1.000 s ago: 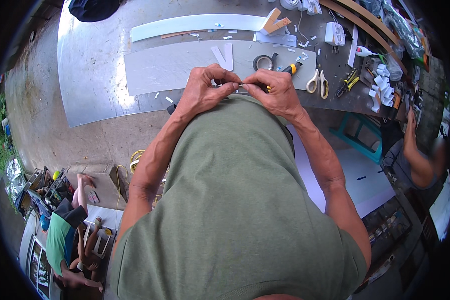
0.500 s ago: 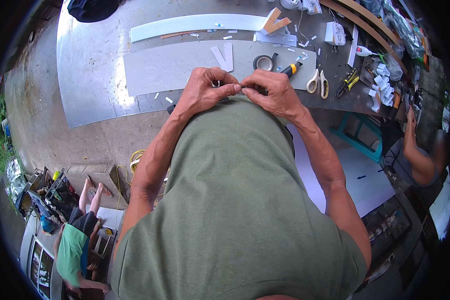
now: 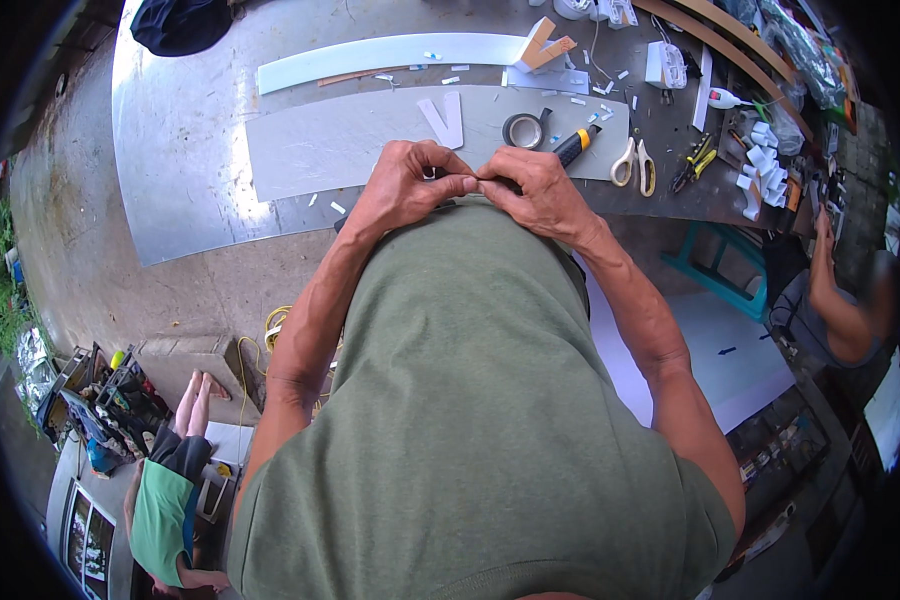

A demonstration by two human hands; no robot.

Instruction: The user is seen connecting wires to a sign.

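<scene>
My left hand and my right hand meet at the front of my green shirt, at the near edge of the metal table. Both have fingertips pinched on a small dark piece, too small to make out. Just beyond lie a grey sheet with a white V-shaped cut-out on it, a roll of dark tape and a yellow-black utility knife. White-handled scissors are right of my right hand.
Pliers, white offcuts and bent strips crowd the table's right. A teal stool stands below. A co-worker in green is at lower left, another person at right. Yellow cable lies on the floor.
My hands stay pinched together and shift slightly lower in the picture, as does the table. The green-topped co-worker at lower left has shifted position, legs now close together.
</scene>
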